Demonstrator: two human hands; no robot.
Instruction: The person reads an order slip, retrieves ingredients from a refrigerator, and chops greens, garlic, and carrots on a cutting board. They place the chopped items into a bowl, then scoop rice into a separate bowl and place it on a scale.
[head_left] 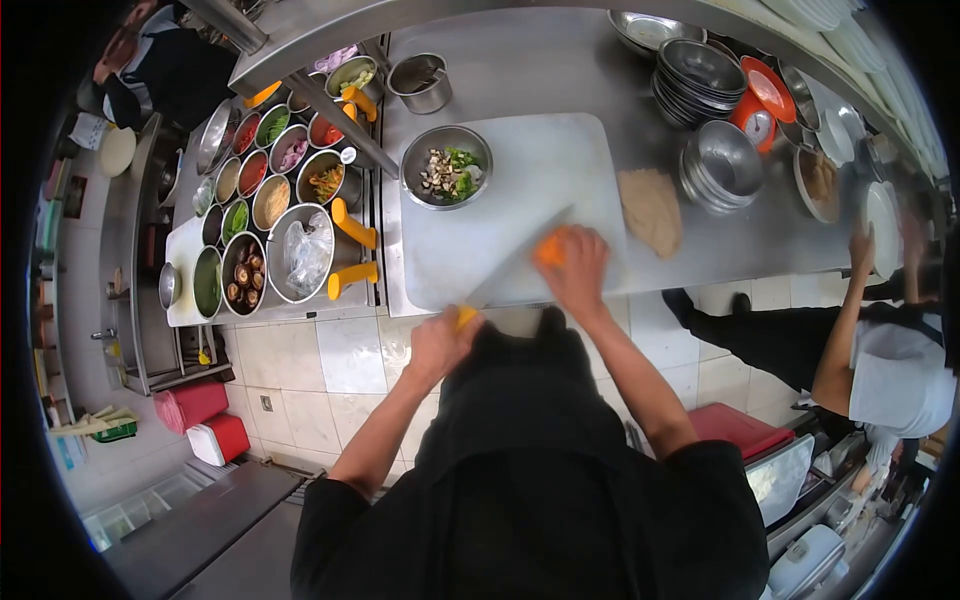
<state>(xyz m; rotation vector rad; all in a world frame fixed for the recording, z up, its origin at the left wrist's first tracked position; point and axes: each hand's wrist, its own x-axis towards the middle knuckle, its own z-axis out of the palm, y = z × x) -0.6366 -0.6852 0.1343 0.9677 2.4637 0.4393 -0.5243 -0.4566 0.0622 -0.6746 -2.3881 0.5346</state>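
Observation:
My left hand [444,345] is closed round the yellow handle of a large knife [515,255], whose blade slants up and to the right over the white cutting board [570,150]. The blade's tip is a little blurred. On the board's right half, my right hand [575,265] holds an orange piece of food [550,247] beside the blade, with its fingers bent over it. A metal bowl [409,172] with chopped green and brown-white pieces [450,174] stands at the board's upper left corner.
Left of the board stand several tubs of ingredients, with mushrooms [244,277] and a plastic bag [308,250]. A tan cloth [650,210], stacked metal bowls [725,160] and an orange scale [755,122] are on the right. Another person [890,365] at far right holds a white plate [880,230].

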